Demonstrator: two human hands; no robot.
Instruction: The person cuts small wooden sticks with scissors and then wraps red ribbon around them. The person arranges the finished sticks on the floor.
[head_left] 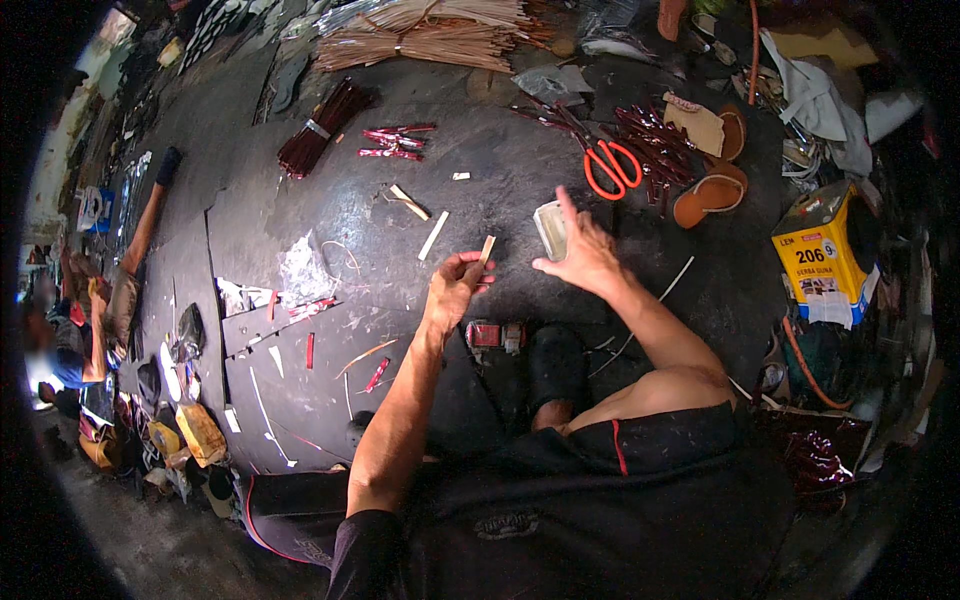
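The left hand (pixel 458 287) holds a short, flat, pale-tan strip (pixel 488 249), and the small, whitish, rectangular open tub (pixel 551 232) lies to its right, nearer to the right hand (pixel 590 255).
The left thumb and fingers are closed narrow on the lower part of the strip; its free end points away from the person, with its long axis leaning a little to the right. The tub's long axis also runs away from the person, but its far end leans slightly to the left. The right hand is spread wide, thumb apart from the raised forefinger, and seems to hold nothing. It covers the tub's right side, so I cannot tell if they touch. The tub's contents are hard to make out, and the strip's lower end is hidden by the fingers.
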